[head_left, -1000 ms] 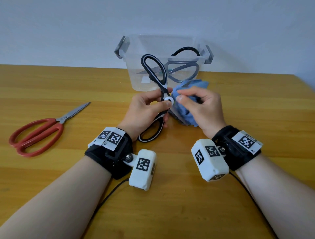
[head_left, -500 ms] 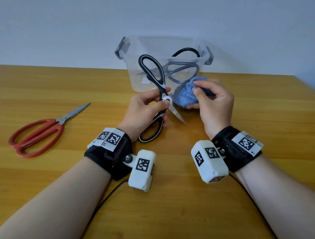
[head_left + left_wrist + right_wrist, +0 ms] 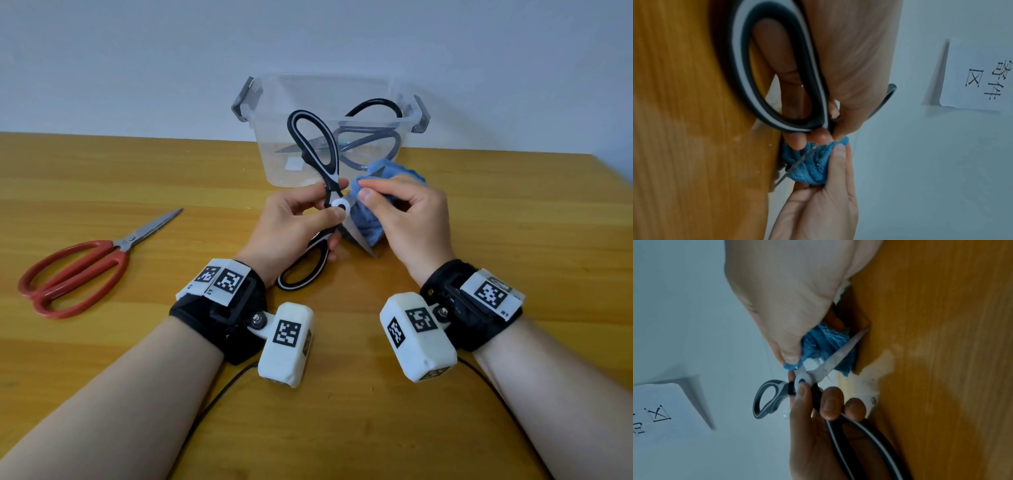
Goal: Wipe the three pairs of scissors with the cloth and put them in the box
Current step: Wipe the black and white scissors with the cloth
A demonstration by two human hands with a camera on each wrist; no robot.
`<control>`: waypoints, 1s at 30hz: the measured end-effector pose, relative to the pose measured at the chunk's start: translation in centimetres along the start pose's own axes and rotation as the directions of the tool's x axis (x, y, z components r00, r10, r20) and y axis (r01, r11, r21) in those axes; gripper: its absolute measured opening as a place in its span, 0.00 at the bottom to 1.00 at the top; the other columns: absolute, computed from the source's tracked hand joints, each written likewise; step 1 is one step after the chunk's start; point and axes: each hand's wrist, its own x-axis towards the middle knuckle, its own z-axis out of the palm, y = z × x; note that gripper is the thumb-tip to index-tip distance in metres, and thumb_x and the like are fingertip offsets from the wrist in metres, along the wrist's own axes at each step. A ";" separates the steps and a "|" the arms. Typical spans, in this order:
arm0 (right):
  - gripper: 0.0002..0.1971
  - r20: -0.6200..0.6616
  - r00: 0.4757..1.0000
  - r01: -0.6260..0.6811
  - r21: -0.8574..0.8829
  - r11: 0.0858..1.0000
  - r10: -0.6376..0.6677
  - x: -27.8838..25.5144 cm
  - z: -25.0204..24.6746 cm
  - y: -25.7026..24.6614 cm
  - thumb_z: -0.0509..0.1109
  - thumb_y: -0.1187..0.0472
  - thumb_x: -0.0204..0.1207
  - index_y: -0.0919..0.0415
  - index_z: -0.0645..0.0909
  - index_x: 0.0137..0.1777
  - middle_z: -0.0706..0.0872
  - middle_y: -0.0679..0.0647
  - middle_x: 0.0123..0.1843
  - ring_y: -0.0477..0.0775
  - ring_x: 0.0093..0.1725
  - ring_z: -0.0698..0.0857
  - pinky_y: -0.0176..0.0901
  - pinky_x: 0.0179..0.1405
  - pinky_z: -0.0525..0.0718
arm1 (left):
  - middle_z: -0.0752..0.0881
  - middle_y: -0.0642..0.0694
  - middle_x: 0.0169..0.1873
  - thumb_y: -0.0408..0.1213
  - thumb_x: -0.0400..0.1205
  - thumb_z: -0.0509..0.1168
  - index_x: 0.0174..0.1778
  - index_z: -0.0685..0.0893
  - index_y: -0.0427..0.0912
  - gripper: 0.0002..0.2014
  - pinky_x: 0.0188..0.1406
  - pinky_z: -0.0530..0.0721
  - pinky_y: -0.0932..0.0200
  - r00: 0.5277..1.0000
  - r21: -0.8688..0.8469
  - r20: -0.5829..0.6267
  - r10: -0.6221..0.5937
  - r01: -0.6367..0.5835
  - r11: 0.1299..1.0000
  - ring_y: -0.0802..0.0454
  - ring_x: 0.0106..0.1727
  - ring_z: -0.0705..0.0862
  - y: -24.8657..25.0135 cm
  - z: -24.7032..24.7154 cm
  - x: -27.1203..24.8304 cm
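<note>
My left hand (image 3: 301, 219) grips black-and-white scissors (image 3: 320, 154) near their white pivot, blades spread open above the table. In the left wrist view one handle loop of the scissors (image 3: 748, 68) runs along my palm. My right hand (image 3: 400, 212) holds a bunched blue cloth (image 3: 368, 222) and pinches it round the upper blade close to the pivot; the lower blade (image 3: 840, 353) crosses in front of the cloth (image 3: 824, 340). A clear plastic box (image 3: 274, 164) behind holds black-handled scissors (image 3: 373, 137). Red-handled scissors (image 3: 78, 270) lie shut on the table at the left.
The wooden table (image 3: 102, 178) runs to a pale wall behind the box. The box has grey latches (image 3: 245, 99) at both ends. A black cable (image 3: 219, 397) trails from my left wrist device towards the table's near edge.
My right hand has slid the cloth back down the upper blade towards the pivot, from out near the box half a second ago. My left hand and the scissors have stayed nearly still.
</note>
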 end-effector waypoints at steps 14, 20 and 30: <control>0.07 -0.084 0.986 -0.135 0.083 0.987 0.142 0.1 -0.2 -0.2 0.79 0.65 0.76 0.50 0.92 0.48 0.93 0.43 0.47 0.40 0.51 0.89 0.33 0.54 0.85 | 0.86 0.56 0.40 0.21 0.84 0.68 0.66 0.78 0.17 0.16 0.29 0.87 0.49 1.000 0.036 -0.015 0.002 -0.001 0.999 0.43 0.27 0.78 0.4 0.3 -0.3; 0.09 -0.184 0.968 -0.130 0.213 0.968 0.170 0.4 -0.6 -0.2 0.78 0.67 0.75 0.49 0.91 0.44 0.93 0.45 0.47 0.44 0.52 0.90 0.41 0.56 0.87 | 0.87 0.53 0.39 0.24 0.85 0.69 0.61 0.80 0.18 0.13 0.31 0.87 0.48 0.997 0.043 -0.083 0.004 -0.001 0.999 0.41 0.28 0.79 0.0 0.2 0.0; 0.07 -0.011 0.985 -0.167 0.102 0.981 0.169 -0.1 -0.3 -0.8 0.80 0.64 0.74 0.49 0.93 0.45 0.94 0.40 0.43 0.40 0.49 0.91 0.38 0.54 0.88 | 0.75 0.34 0.41 0.21 0.85 0.67 0.70 0.82 0.26 0.17 0.28 0.88 0.51 1.000 0.055 -0.012 0.022 -0.022 0.998 0.44 0.27 0.79 0.3 0.4 -0.2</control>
